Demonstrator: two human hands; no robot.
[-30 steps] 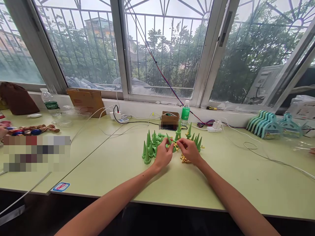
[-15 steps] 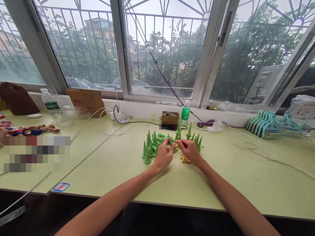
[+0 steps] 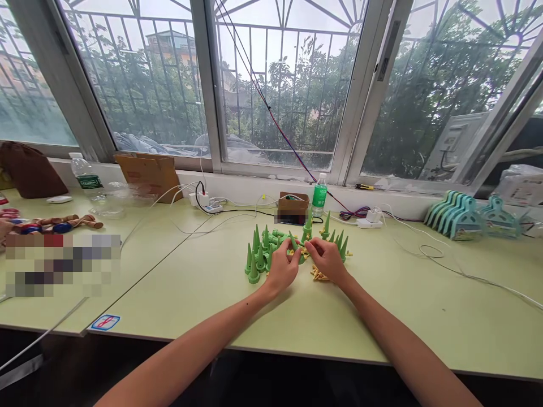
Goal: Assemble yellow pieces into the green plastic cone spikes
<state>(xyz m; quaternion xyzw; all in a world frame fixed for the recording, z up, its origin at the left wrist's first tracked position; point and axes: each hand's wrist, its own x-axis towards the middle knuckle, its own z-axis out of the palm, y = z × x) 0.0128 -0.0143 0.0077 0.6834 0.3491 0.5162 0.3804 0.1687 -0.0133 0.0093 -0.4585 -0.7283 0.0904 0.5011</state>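
Note:
My left hand (image 3: 285, 265) is closed around a green cone-shaped spike (image 3: 293, 242), its point tilted up. Close by on the right, my right hand (image 3: 326, 259) pinches with thumb and forefinger against the spike's side; whatever is in the pinch is too small to make out. Several green spikes (image 3: 253, 268) stand upright left of my left hand, with others lying among them. More green spikes (image 3: 326, 226) stand behind and beside my right hand. Small yellow pegs (image 3: 319, 274) lie in a pile below my right hand.
At the back stand a small brown box (image 3: 292, 207) and a green-labelled bottle (image 3: 319, 193). White cables and a power strip (image 3: 370, 223) run along the wall. Teal plastic pieces (image 3: 456, 217) stand far right. Wooden toys (image 3: 63, 225) lie left, near another person's hand (image 3: 5, 230).
Both hands stay almost in place over the green spikes. My right fingertips have shifted very slightly; nothing else visibly differs.

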